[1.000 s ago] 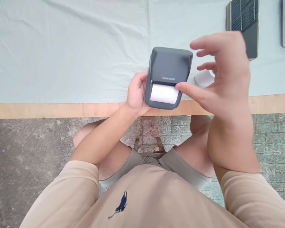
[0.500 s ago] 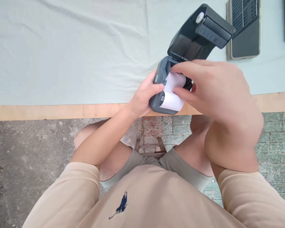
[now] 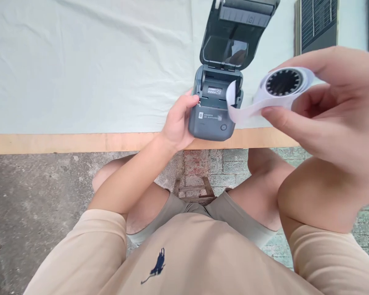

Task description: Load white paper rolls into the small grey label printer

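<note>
My left hand (image 3: 181, 119) grips a small dark grey label printer (image 3: 211, 128) by its left side, thumb on the edge of the paper bay. Its lid (image 3: 230, 30) is swung up and back, and the bay lies bare with a small printed sticker inside. My right hand (image 3: 329, 110) pinches a white label paper roll (image 3: 284, 84) between thumb and fingers, to the right of the printer. The roll's black toothed core faces up. A loose strip of its paper trails left, and the curled end overlaps the printer's right edge.
A pale cloth (image 3: 89, 69) covers the table, with a bare wooden front edge (image 3: 64, 143). A dark striped object (image 3: 318, 22), perhaps a boxed device, lies at the back right, partly behind my right hand. Under the table is a wooden stool (image 3: 192, 189).
My right hand has lifted the label paper roll out of the printer's bay and moved right with it. The printer has turned more upright in my left hand, its lid still raised.
</note>
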Demonstrator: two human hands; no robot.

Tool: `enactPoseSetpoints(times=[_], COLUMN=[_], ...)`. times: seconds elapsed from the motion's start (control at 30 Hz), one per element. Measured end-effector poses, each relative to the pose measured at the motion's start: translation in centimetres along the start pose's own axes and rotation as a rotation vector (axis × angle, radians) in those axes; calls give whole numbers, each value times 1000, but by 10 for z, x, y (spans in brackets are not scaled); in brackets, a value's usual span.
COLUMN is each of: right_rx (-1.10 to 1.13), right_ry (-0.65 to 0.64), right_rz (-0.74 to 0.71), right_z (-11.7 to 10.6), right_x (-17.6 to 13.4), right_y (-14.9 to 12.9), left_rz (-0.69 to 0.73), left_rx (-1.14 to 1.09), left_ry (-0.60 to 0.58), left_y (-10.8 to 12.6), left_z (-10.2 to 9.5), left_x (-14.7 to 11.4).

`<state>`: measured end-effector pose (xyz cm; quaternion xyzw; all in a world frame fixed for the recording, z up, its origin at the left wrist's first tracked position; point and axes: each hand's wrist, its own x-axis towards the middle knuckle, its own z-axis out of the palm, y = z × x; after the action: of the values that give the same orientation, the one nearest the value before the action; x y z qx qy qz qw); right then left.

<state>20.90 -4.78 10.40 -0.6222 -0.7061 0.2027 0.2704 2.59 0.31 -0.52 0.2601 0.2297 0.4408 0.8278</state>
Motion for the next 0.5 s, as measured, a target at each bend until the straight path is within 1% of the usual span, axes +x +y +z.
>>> enactPoseSetpoints(times=[0.07,0.1,0.17,0.23,0.33,0.43,0.47,0.5], right_rx=[38,52,47,-40,-153,-109,-78,-52], right_ry=[84,96,75,35,-14,-55,-10,98], right_rz=[95,127,180,220,222,226,224,211], right_z=[1,3,9,17,26,26,24,22], right_x=[-13,-19,-29,-34,-37,-43,-47,-50], right_y=[7,12,23,36,52,60,63,67], left_rz=[-20,-29,-42,-45,-38,-29,-25,-24], left_rx=[-14,-16,-7,10,38,32,16,1], left_ry=[16,12,-7,-26,-21,8,11,7], left_y=[1,2,3,4,5,4,3,3], left_z=[-1,-1,-1,0,1,2,3,3], left_x=[0,0,-1,-2,-3,-3,-2,-2])
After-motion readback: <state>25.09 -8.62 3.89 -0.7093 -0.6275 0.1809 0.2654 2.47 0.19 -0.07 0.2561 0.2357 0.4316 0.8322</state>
